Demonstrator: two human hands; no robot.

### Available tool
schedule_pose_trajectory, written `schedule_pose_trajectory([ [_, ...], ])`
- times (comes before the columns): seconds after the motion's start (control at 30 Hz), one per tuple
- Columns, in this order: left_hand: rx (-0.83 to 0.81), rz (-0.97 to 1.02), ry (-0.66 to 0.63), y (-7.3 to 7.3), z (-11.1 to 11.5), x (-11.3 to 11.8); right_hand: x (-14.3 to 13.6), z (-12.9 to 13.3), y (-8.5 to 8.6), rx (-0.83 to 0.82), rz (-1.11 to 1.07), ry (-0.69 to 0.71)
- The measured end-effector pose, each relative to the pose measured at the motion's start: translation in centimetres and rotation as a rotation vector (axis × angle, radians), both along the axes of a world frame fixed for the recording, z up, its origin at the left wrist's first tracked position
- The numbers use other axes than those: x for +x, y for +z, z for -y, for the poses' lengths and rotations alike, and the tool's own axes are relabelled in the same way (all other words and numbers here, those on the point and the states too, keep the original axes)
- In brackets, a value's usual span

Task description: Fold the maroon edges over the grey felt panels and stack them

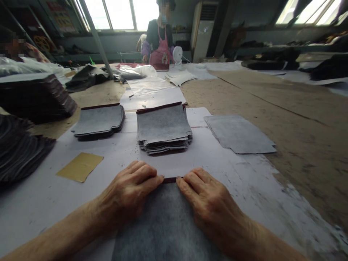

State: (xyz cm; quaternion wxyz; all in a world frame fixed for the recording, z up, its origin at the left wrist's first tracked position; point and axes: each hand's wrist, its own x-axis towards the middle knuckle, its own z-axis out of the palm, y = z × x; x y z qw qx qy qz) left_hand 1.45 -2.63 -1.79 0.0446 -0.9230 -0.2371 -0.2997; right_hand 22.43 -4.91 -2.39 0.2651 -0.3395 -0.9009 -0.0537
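A grey sheet (174,217) with a narrow dark maroon strip folded along its far edge lies on the white table covering before me. My left hand (136,186) is closed on the left part of that edge, thumb and fingertips pressed at the strip. From the other side my right hand (208,199) grips the same edge, with a short length of strip showing between the two thumbs. Just beyond the hands stands a stack of similar grey pieces (163,123) with a maroon edge. Another such stack (99,119) sits left of it. To the right lie flat grey pieces (241,134).
A tan square (81,166) rests on the white covering (32,217) at left. Tall piles of dark pieces (35,96) stand at the left edge. Across the table is a person in a pink apron (161,49), near a small white fan (177,54). A pole (96,36) rises behind.
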Motion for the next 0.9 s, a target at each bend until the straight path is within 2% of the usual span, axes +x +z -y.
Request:
schedule_pose_trajectory([
  [0.17,-0.072,-0.005,-0.017,-0.5,0.0,-1.3,0.4,-0.3,-0.2,0.022,-0.061,0.03],
  [0.33,-0.072,0.021,-0.002,-0.8,0.2,-1.0,-0.1,-0.1,0.7,0.018,0.082,0.03],
  [0.5,-0.069,-0.002,0.006,-0.6,0.4,-0.5,-2.1,0.4,1.8,0.235,0.278,-0.015],
  [0.7,-0.153,0.013,-0.01,-0.5,0.2,-1.4,-3.2,-0.2,0.6,0.118,0.104,0.129],
  [0.9,-0.233,0.079,-0.015,0.1,-0.2,-3.8,-2.4,-0.9,0.1,0.105,-0.003,0.153],
])
